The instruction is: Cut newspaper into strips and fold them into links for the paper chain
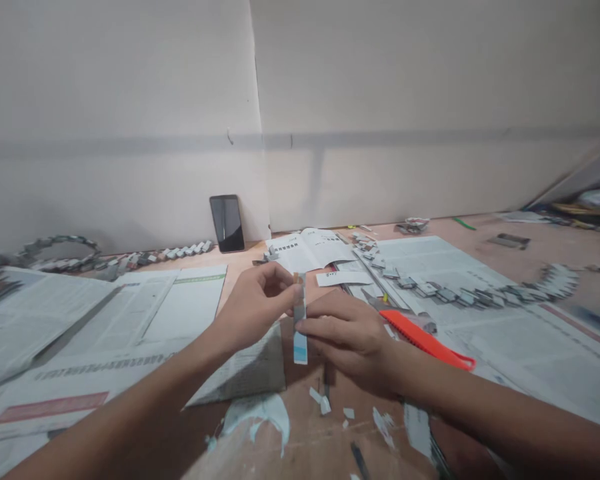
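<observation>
Between my two hands a narrow paper strip [301, 347] stands upright, white and light blue at its lower end and brownish towards the top. My left hand [257, 303] pinches its upper part with thumb and forefinger. From the other side, the fingers of my right hand [347, 333] are closed on its middle. Just right of my right hand lies a red-orange handled tool [425, 339], its metal end partly hidden. Paper scraps [325, 403] are scattered on the table below my hands.
Newspaper sheets [95, 360] cover the left side, and more newspaper [485, 347] the right. Folded-paper chains lie at right [460, 295] and at back left [180, 252]. A phone [227, 223] leans on the wall. An open booklet [313, 250] lies ahead.
</observation>
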Tool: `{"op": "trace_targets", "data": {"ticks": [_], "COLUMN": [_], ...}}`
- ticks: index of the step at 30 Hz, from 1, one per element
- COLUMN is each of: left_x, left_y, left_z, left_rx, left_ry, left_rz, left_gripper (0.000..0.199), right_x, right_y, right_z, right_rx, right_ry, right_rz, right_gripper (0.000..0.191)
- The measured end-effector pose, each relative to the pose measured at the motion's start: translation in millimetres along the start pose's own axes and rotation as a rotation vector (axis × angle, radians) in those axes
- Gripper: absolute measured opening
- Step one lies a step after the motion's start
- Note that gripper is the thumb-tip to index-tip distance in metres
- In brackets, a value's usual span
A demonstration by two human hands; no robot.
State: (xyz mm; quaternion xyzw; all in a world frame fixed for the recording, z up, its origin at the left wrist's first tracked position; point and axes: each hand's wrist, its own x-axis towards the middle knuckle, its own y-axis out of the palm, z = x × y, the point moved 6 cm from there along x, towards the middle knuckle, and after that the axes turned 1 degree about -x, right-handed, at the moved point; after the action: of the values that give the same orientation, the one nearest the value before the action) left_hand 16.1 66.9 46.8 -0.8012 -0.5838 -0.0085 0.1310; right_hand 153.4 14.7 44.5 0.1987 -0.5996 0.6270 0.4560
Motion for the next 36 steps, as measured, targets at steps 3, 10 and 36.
{"op": "trace_targets", "data": {"ticks": [3,10,36], "left_x": [-0.2,0.6,-9.7], "left_y": [1.7,1.2,7.1], "left_z": [1.4,-0.9,-0.9], "left_rx": [-0.029,-0.035,-0.03], "left_ry": [-0.016,-0.024,0.009], "left_rz": [0.016,-0.003,-0.15], "left_gripper": [0.017,0.017,0.018], "right_x": [2.1,0.6,-17.4], "right_y": [0.0,2.7,19.9], "right_z": [3.0,-3.0,-36.7], "right_rx": [-0.022,0.121,0.591], "right_ry": [-0.016,0.092,0.97], "right_rz": [-0.006,-0.066,-0.16], "right_gripper": [0.026,0.025,0.029]}}
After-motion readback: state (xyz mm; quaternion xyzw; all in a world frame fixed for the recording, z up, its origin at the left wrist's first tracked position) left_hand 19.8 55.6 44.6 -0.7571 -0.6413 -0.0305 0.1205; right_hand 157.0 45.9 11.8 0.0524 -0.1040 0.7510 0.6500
